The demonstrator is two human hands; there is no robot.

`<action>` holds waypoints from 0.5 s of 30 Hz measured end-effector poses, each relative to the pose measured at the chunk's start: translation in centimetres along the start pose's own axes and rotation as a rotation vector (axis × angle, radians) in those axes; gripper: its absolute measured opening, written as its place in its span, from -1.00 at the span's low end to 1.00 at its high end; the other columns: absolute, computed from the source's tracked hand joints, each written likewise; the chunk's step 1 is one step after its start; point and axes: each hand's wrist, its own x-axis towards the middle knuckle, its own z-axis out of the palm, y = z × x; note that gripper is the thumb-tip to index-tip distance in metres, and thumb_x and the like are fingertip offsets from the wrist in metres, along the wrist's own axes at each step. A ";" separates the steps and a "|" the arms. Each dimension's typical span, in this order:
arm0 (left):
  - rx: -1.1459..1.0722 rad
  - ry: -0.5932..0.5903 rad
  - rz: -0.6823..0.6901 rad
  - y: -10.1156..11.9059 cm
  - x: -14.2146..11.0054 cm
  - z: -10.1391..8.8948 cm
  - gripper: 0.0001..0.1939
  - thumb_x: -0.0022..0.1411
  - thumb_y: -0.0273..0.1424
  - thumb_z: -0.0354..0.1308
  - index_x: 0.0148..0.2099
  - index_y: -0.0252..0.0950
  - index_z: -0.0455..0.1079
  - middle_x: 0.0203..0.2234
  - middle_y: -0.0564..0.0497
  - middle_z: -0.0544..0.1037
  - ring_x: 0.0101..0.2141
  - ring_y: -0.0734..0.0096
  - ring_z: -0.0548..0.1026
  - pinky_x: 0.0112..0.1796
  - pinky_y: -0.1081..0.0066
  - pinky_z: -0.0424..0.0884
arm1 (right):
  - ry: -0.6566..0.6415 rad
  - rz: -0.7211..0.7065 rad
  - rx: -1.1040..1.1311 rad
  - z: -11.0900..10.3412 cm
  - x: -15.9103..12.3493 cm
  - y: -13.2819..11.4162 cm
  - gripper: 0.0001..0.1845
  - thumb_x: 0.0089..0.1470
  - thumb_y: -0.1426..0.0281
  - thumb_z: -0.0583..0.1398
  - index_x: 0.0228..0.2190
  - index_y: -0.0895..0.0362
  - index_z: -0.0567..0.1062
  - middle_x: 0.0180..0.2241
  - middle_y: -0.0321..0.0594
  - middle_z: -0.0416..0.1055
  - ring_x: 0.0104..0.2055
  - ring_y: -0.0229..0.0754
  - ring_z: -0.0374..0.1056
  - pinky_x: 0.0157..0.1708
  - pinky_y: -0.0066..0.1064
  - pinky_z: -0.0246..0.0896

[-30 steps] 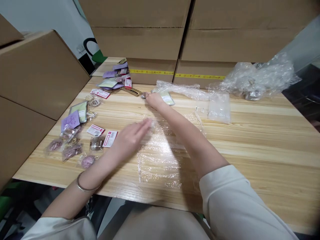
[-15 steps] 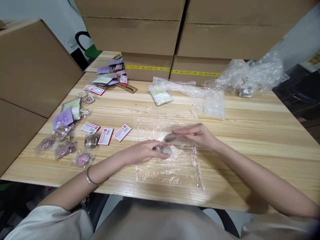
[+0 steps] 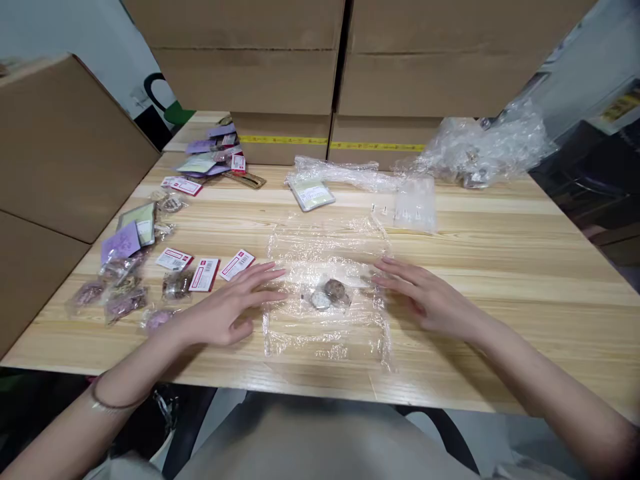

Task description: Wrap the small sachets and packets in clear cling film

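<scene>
A sheet of clear bubble wrap (image 3: 325, 337) lies flat on the wooden table. On its middle rest two small bagged items side by side: a whitish round one (image 3: 321, 300) and a brown round one (image 3: 335, 289). Their exact kind is too small to make out. My left hand (image 3: 235, 303) hovers at the sheet's left edge, fingers spread, holding nothing. Over the right edge of the sheet, my right hand (image 3: 420, 290) has its fingers stretched toward the middle and is likewise without anything in it.
Bagged pink items (image 3: 125, 303), purple packets (image 3: 120, 243) and red-edged label cards (image 3: 205, 275) lie on the left. Behind the sheet are a green-and-white packet (image 3: 313, 193) and a clear bag (image 3: 415, 203). Crumpled bubble wrap (image 3: 490, 147) sits at the back right, before stacked cardboard boxes (image 3: 280, 80).
Both hands have let go of the small items, which now lie on the bubble wrap. My left hand has drawn back left, and my right hand has moved right.
</scene>
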 end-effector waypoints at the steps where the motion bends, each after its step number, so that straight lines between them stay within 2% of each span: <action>1: 0.028 -0.039 -0.030 -0.2 -1.1 -0.2 -0.28 0.24 -0.45 0.07 0.41 -0.06 0.04 0.43 0.00 -0.09 0.39 0.04 -0.10 0.31 -0.10 0.00 | -0.009 -0.001 -0.062 0.0 -1.1 -0.3 -0.22 0.12 0.59 0.10 0.32 -0.07 0.16 0.37 -0.26 0.06 0.40 -0.01 -0.02 0.27 0.08 0.11; 4: 0.095 -0.123 -0.091 -0.8 -3.0 0.4 -0.20 0.31 -0.21 0.13 0.47 -0.11 -0.15 0.44 -0.06 -0.15 0.40 -0.03 -0.12 0.31 -0.08 0.01 | -0.021 -0.059 -0.162 1.2 -3.4 -0.9 -0.17 0.13 0.42 0.18 0.37 0.06 0.03 0.37 -0.16 0.03 0.41 0.02 -0.05 0.28 0.01 0.11; 6: 0.130 -0.121 -0.076 -1.1 -2.9 1.4 -0.07 0.23 0.02 0.18 0.47 -0.10 -0.17 0.44 -0.09 -0.12 0.39 -0.08 -0.08 0.31 -0.08 -0.02 | 0.008 -0.168 -0.187 2.5 -3.5 -1.1 -0.16 0.15 0.34 0.20 0.37 0.07 0.02 0.38 -0.14 0.02 0.41 0.01 -0.06 0.31 -0.01 0.07; 8: 0.164 -0.099 -0.021 -1.1 -2.1 2.4 0.02 0.14 0.15 0.19 0.47 -0.09 -0.15 0.43 -0.10 -0.06 0.38 -0.11 -0.04 0.32 -0.11 -0.07 | 0.032 -0.314 -0.208 3.5 -2.8 -1.0 -0.21 0.19 0.32 0.20 0.36 0.06 0.05 0.37 -0.13 0.03 0.41 0.00 -0.07 0.32 -0.02 0.04; 11: 0.185 -0.054 0.125 -1.1 -0.5 3.3 -0.14 0.25 0.04 0.16 0.46 -0.09 -0.08 0.39 -0.10 0.06 0.37 0.01 0.04 0.32 -0.05 -0.04 | 0.043 -0.457 -0.181 4.5 -1.0 -0.9 -0.35 0.24 0.38 0.19 0.31 0.06 0.19 0.32 -0.14 0.16 0.39 -0.06 -0.01 0.31 -0.09 0.09; 13: 0.151 -0.004 0.227 -1.2 0.2 3.8 -0.32 0.34 -0.13 0.13 0.42 -0.09 0.04 0.35 -0.10 0.19 0.34 0.11 0.13 0.31 0.03 0.07 | 0.089 -0.435 -0.063 4.8 0.1 -1.0 -0.49 0.25 0.39 0.18 0.21 0.08 0.34 0.25 -0.12 0.29 0.33 -0.10 0.14 0.24 -0.16 0.23; 15: 0.070 0.069 0.269 -1.4 0.6 4.2 -0.48 0.37 -0.27 0.13 0.33 -0.11 0.23 0.24 -0.09 0.37 0.29 0.18 0.25 0.27 0.11 0.20 | 0.156 -0.335 0.113 4.9 0.9 -1.2 -0.67 0.25 0.39 0.18 0.04 0.08 0.51 0.14 -0.11 0.43 0.17 -0.14 0.37 0.10 -0.26 0.39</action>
